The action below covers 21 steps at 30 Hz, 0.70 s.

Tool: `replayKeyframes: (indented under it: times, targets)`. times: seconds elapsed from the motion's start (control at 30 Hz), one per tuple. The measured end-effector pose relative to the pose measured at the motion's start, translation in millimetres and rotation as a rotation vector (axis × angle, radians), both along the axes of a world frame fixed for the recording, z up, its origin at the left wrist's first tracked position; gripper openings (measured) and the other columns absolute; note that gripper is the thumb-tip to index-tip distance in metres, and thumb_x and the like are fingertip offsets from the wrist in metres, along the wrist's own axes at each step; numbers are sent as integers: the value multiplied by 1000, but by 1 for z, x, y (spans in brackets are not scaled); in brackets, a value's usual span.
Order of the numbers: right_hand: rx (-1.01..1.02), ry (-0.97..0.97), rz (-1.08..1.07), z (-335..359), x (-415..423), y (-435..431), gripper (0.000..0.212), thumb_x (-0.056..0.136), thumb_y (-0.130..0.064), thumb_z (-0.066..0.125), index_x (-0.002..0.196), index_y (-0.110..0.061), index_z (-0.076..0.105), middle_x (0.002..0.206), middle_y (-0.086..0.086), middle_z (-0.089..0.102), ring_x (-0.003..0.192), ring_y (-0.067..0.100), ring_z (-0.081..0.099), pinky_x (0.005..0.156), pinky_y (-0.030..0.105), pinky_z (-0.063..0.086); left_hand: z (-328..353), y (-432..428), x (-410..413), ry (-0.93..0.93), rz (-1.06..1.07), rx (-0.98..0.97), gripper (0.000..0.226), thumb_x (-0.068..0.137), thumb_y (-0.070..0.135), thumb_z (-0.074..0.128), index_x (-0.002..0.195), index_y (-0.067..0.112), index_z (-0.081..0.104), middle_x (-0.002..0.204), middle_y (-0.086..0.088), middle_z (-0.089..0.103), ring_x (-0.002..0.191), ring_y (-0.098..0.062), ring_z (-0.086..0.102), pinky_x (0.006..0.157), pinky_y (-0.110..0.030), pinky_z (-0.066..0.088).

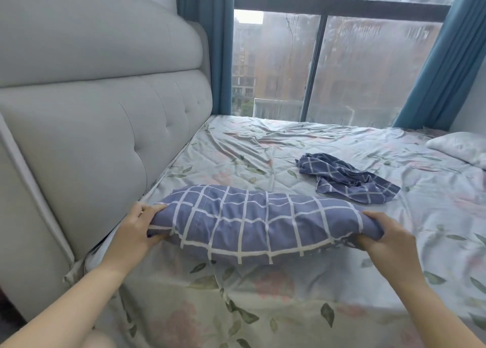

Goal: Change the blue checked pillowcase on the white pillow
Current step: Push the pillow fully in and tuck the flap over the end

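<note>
Gripping the blue checked pillow [263,224] at its two ends, the left hand [136,229] and right hand [381,237] hold it lengthwise left-to-right on the near bed [263,308], a crumpled checked pillowcase [347,182] lying farther right.

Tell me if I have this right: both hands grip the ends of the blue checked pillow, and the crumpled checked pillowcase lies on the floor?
Not quite. The head view shows the crumpled checked pillowcase lying on the bed's floral sheet, not on the floor. The rest holds: the left hand and right hand grip the ends of the blue checked pillow.
</note>
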State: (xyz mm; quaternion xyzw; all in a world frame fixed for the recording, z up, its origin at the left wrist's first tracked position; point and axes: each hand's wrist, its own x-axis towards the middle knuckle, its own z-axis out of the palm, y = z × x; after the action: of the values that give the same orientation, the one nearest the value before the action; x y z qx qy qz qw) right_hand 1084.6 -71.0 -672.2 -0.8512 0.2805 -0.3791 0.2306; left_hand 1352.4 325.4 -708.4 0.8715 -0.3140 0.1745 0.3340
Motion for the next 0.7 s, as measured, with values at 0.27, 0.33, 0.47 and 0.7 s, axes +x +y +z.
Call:
replayKeyframes:
  times: [0.27, 0.33, 0.47, 0.7]
  targets:
    - [-39, -263, -109, 153, -17, -6, 27, 76, -43, 81, 88, -23, 70, 82, 3, 69, 84, 27, 64, 66, 23, 46, 148, 24, 3, -268, 57, -203, 12, 84, 24, 73, 86, 21, 62, 79, 1, 44, 79, -18, 43, 69, -26, 30]
    - [-56, -301, -142, 182, -9, -10, 40, 72, -54, 81, 86, -20, 66, 82, 5, 68, 82, 27, 62, 73, 36, 53, 176, 19, 5, -273, 60, -255, 13, 87, 33, 69, 86, 22, 62, 74, 5, 44, 82, -16, 40, 67, -29, 25]
    - [-137, -178, -168, 176, 38, -28, 58, 67, -63, 74, 70, -7, 59, 69, 14, 62, 69, 34, 55, 63, 40, 43, 172, -12, 26, 67, 19, -297, 25, 92, 33, 67, 73, 17, 63, 74, -7, 61, 74, -26, 54, 61, -33, 35]
    - [93, 433, 188, 31, 121, 2, 71, 87, -40, 70, 145, -10, 43, 146, 13, 46, 133, 28, 45, 109, 36, 35, 5, -47, 55, 753, 260, -335, 32, 84, 37, 76, 101, 10, 69, 106, -16, 71, 98, -33, 63, 78, -38, 49]
